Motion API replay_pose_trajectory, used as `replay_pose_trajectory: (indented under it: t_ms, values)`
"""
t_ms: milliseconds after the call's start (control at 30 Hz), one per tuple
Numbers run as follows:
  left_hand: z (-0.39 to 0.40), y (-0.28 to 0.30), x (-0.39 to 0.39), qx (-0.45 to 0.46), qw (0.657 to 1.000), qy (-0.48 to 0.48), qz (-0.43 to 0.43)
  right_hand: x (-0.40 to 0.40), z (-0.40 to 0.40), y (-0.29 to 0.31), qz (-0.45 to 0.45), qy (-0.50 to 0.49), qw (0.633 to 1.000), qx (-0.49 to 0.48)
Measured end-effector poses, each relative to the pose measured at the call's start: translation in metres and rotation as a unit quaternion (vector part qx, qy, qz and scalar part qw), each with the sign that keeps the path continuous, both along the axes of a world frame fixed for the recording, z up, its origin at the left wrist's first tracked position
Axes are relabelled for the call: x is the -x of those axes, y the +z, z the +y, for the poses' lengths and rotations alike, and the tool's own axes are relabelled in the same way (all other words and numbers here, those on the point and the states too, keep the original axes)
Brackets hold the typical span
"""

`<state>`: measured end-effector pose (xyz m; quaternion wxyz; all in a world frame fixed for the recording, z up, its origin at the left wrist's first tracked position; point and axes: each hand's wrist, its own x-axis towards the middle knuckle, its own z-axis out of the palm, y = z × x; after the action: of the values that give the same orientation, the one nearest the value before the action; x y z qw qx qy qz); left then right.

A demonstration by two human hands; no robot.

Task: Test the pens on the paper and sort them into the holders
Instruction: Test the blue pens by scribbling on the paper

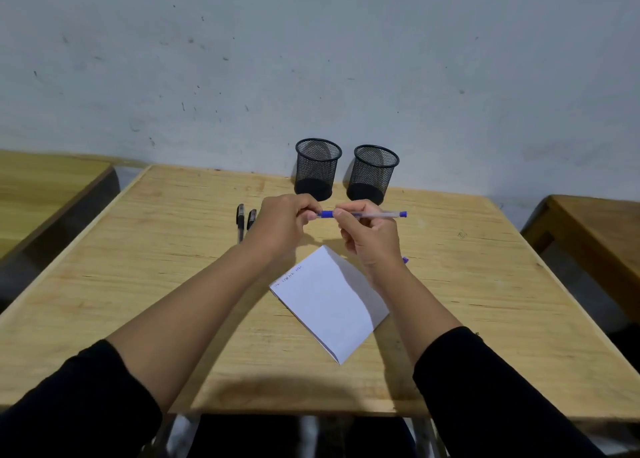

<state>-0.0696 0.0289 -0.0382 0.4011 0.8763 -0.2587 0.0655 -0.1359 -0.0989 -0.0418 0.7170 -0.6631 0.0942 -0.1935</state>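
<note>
Nearest to us are our black sleeves (79,398), pushed up the forearms at the bottom edge of the view. Past them, both hands meet over the middle of the table, holding a blue pen (372,214) level in the air, just in front of the holders. Our left hand (282,227) pinches the capped end with curled fingers; our right hand (369,234) grips the clear barrel, thumb on top, the blue tail sticking out toward 3 o'clock. It looks as if we are about to pull the cap off to try it.

The pen should be light, stiff and rather smooth, so we judge the best hold is where we have it: barrel in one hand, cap in the other, pulling straight apart so it does not slip or flick away.

Below the hands, toward 6 o'clock, the folded white paper (332,301) lies flat on the table, with a few small marks near its top edge. At 9 o'clock from the pen, two black pens (240,220) lie side by side. A bit of another blue thing peeks out beside our right wrist; we cannot tell what it is. At 12 o'clock stand two black mesh holders, the left holder (318,168) and the right holder (373,174), close together against the wall, both apparently empty. All rests on a wooden table (138,284).
</note>
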Motion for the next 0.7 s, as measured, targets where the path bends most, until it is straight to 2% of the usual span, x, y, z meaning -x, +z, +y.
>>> replay_pose_trajectory:
  t_ms: [133,233,467,600,700]
  values:
    - [0.011,0.006,-0.016,-0.008,0.999,0.044,0.032,0.006,-0.001,0.001,0.001,-0.048,0.998,-0.031]
    - [0.012,0.012,-0.021,-0.007,0.998,0.057,0.014,0.011,0.000,-0.005,0.021,-0.067,0.997,0.045]
    - [-0.013,0.015,-0.005,0.075,0.996,0.053,0.000,0.026,0.001,-0.020,0.060,-0.133,0.965,0.217]
    - [-0.030,-0.010,0.012,0.079,0.994,0.064,0.050,0.034,-0.004,-0.033,0.076,-0.197,0.946,0.244]
    - [-0.040,-0.028,0.021,0.060,0.990,0.070,0.102,0.039,-0.010,-0.040,0.084,-0.237,0.940,0.230]
